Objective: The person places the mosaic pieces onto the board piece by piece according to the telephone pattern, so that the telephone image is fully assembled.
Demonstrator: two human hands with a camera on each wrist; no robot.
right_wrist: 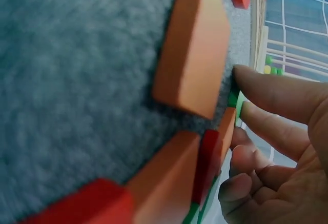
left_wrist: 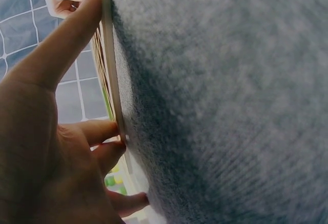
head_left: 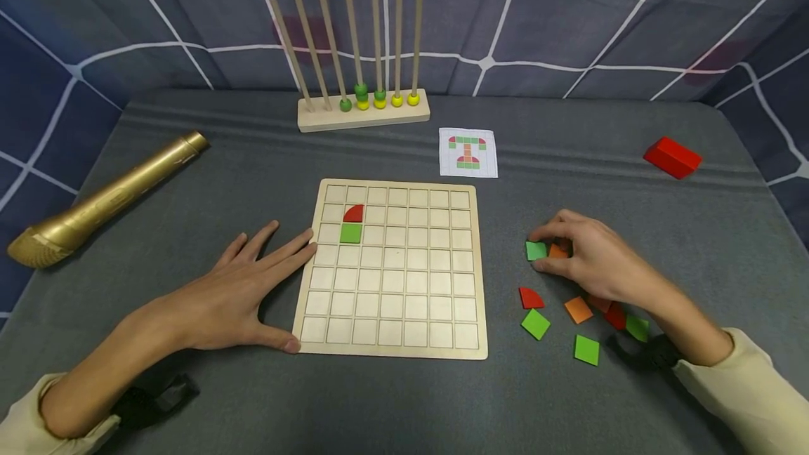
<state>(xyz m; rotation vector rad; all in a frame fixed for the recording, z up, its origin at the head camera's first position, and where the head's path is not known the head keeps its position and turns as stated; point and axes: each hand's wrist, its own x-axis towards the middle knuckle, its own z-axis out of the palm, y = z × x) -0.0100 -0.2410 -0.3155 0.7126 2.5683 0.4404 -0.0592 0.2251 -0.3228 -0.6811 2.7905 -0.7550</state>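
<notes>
The left hand (head_left: 240, 300) is laid palm-down, fingers spread and nothing grasped, with the left edge of the wooden grid board (head_left: 395, 258) touched by its thumb and two fingertips. Well to the right of the board, a green square (head_left: 535, 251), on which no long axis is seen, is pinched at the fingertips of the right hand (head_left: 588, 256), the nearer hand, which is extended from the lower right, its fingers directed leftward.

Grn sq. tile (head_left: 536, 251), pinched, R of flat wdn grid board (head_left: 404, 302).
</notes>
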